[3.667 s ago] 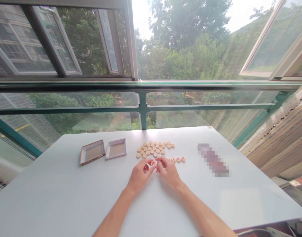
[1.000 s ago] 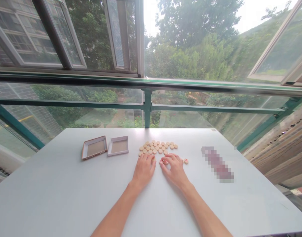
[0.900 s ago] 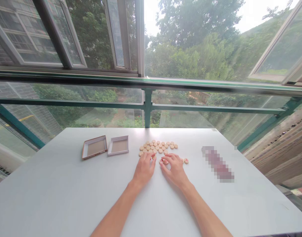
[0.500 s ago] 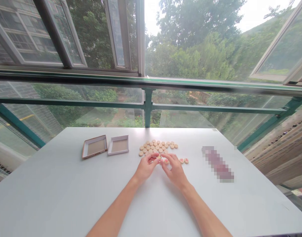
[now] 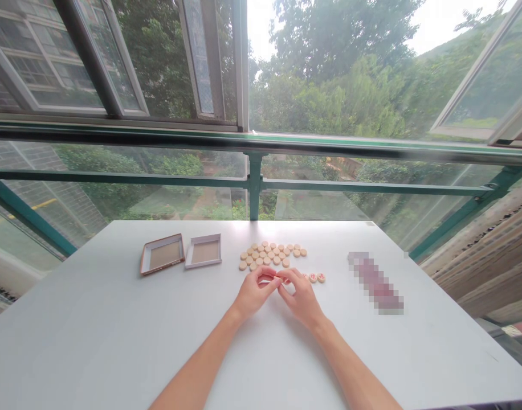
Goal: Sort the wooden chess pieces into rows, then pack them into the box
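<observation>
My left hand [image 5: 253,291] is closed in a pinch, thumb and fingertips together on a small round wooden Chinese chess piece [image 5: 278,278], mostly hidden by the fingers. The fingertips of my right hand [image 5: 301,293] meet the left ones at that same piece, its thumb curled below. Just beyond the right fingers runs a short row of pieces with red characters [image 5: 317,278], partly covered by the hand. Behind both hands lies a cluster of plain-faced wooden pieces [image 5: 276,260], several rows deep.
Two shallow open box halves stand at the left: a brown-edged one [image 5: 162,254] and a whitish one [image 5: 203,251]. A pixelated reddish object [image 5: 376,283] lies at the right on the white table [image 5: 158,336]. A green railing [image 5: 255,188] and windows rise behind.
The piece between my hands has tilted, and its face is hidden now. My right fingers have closed in against the left fingertips. The camera view has shifted slightly.
</observation>
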Available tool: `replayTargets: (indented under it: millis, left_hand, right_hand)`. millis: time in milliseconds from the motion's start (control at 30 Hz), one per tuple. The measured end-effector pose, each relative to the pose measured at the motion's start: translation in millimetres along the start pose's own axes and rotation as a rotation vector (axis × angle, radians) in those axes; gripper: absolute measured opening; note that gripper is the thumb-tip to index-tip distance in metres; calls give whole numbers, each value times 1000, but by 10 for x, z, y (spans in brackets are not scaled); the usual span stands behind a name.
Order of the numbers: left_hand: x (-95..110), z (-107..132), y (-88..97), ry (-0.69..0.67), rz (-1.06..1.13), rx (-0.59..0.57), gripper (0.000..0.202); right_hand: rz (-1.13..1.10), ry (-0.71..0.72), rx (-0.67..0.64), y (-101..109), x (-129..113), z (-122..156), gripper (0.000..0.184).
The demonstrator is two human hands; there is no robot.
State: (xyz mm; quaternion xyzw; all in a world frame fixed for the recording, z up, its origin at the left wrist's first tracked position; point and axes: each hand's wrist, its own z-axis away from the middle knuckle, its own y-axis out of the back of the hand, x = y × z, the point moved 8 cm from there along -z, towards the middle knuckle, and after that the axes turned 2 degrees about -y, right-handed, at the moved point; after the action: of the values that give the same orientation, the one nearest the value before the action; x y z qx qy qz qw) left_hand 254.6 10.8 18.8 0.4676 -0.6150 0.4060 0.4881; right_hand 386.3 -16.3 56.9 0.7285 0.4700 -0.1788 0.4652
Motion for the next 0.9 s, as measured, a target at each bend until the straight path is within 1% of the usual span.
replayTargets:
  millis: [300, 467, 700, 900]
  left_hand:
    - [-6, -8, 13, 30, -50, 18, 27]
    - [-22, -19, 38, 36, -26, 42, 30]
    - [-19, -25, 40, 32, 40, 51, 32]
    - [-26, -30, 48, 40, 67, 59, 34]
  right_hand:
    - [-8, -54, 9, 19, 23, 16, 8]
    - [-53, -66, -25, -20, -31, 15, 17]
    - [-123, -71, -35, -45, -56, 28, 30]
    - [-167, -79, -29, -46, -80, 26, 31]
